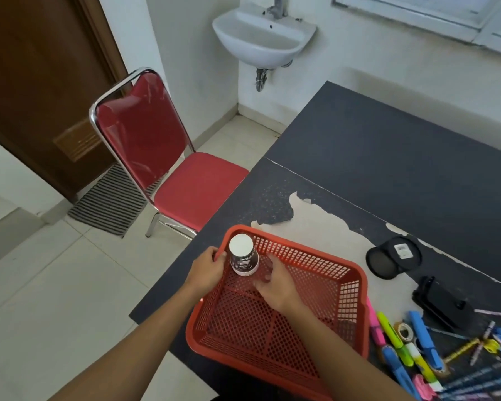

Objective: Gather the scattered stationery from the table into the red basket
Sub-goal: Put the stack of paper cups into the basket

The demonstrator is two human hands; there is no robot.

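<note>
The red mesh basket point(324, 287) sits on the dark table's near left corner. A small bottle point(243, 257) with a white cap and dark label stands in the basket's far left corner. My left hand point(207, 270) grips the basket's left rim from outside. My right hand point(275, 285) is inside the basket, its blurred, loosely curled fingers right beside the bottle's right side, with none across its front. Right of the basket lie a pink highlighter point(374, 324), a yellow-green highlighter point(389, 329), a blue highlighter point(422, 338), a tape roll point(404, 332) and several pens point(472, 383).
A black round case point(394, 257) and a black hole punch point(443, 306) lie on the table point(388, 157) beyond the stationery. The tabletop's coating has peeled in a pale patch point(321, 224). A red chair point(168, 169) stands left of the table, and a sink point(263, 36) hangs on the wall.
</note>
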